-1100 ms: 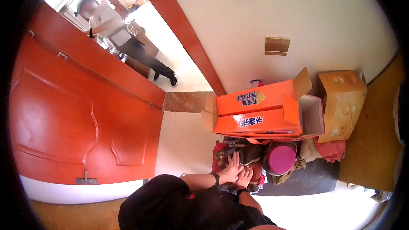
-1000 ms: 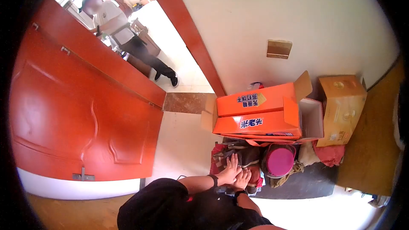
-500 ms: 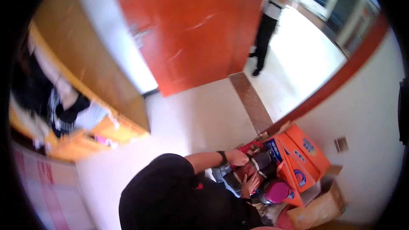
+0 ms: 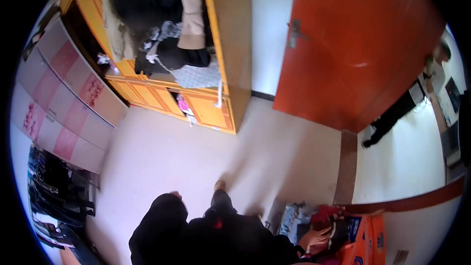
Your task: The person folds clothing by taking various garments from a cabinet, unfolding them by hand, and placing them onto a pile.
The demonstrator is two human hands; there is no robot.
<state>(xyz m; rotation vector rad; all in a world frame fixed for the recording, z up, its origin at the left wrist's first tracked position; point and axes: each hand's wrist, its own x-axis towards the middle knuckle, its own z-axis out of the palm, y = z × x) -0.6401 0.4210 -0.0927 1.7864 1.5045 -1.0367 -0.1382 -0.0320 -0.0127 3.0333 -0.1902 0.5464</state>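
Orange cardboard, the open box (image 4: 367,243), sits just right of the one hand (image 4: 314,238) I can see, the right by the look of it, fingers spread wide and empty. It rests against the heap of red and dark clothes (image 4: 327,221) on the floor. The left hand is hidden behind the black-clad body. A wooden wardrobe (image 4: 216,44) stands well beyond, across the floor.
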